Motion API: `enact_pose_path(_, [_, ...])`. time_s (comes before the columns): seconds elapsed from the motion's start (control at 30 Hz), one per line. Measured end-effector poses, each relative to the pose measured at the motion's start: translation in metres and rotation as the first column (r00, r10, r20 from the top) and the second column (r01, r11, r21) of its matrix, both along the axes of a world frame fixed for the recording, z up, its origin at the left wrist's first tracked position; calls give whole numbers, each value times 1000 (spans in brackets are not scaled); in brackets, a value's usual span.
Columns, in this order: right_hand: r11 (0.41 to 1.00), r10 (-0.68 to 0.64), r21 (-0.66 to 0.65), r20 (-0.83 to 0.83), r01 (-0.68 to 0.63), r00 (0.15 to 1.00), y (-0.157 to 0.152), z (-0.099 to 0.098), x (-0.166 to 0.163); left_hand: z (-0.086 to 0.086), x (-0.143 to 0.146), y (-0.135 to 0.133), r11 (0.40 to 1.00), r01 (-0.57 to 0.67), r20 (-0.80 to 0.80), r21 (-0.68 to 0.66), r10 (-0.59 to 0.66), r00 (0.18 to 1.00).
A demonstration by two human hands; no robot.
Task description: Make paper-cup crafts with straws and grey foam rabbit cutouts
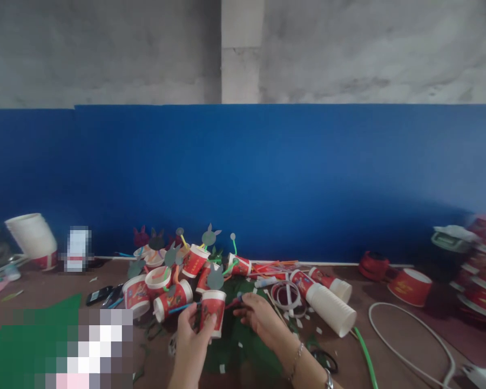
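My left hand (194,337) is closed around a red paper cup (211,313) with a white rim, held roughly upright above the table. A grey-green paper cutout with two pointed ears (216,276) stands up at the cup's rim. From the cup's left side a blue straw (180,308) sticks out. Just right of the cup, the fingers of my right hand (261,319) are pinched together. By their tips is a small dark piece (239,296), too blurred to name. Behind my hands lie several similar red cups (173,300) with straws and paper cutouts.
Stacked paper cups (330,308) lie on their side at right, beside coiled clear tape-like rings (287,299) and loose straws (271,267). A white cable (413,351) loops farther right. Green sheet material (36,340) covers the left. A blue wall panel (243,178) bounds the back.
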State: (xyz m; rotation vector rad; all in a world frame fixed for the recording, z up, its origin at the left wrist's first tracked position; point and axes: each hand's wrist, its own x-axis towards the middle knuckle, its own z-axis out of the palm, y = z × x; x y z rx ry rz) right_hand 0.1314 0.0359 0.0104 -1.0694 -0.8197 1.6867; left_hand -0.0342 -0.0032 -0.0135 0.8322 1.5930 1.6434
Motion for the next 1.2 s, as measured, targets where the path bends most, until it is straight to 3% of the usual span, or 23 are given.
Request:
enact_pose_path(0.07, [999,-12,52,14,12,1000,0,0,1,-9,4,0,996,90,38,-2,-89,995])
enact_pose_path(0.2, [973,-48,228,80,28,996,1,8,6,-13,17,9,989,145,190,-5,-141,972])
enact_pose_path(0.33, [940,-75,340,118,30,990,1,26,15,-9,36,16,984,171,314,53,-179,932])
enact_pose_path(0.47, [928,-61,372,122,12,991,-1,42,27,0,57,9,959,237,476,154,-282,833])
enact_pose_path(0.63, [938,-12,344,131,-34,991,-6,57,36,10,68,-9,936,256,380,240,-334,863])
enact_pose_path(0.77, [940,-41,341,147,-12,988,-9,64,38,12,65,-11,939,210,292,273,-289,912])
enact_pose_path(0.93, [934,-108,355,181,37,977,-3,56,39,5,60,-5,953,173,206,247,-226,952])
enact_pose_path(1.2, [926,-192,356,151,128,970,-3,51,35,0,58,-5,933,249,170,260,-298,939])
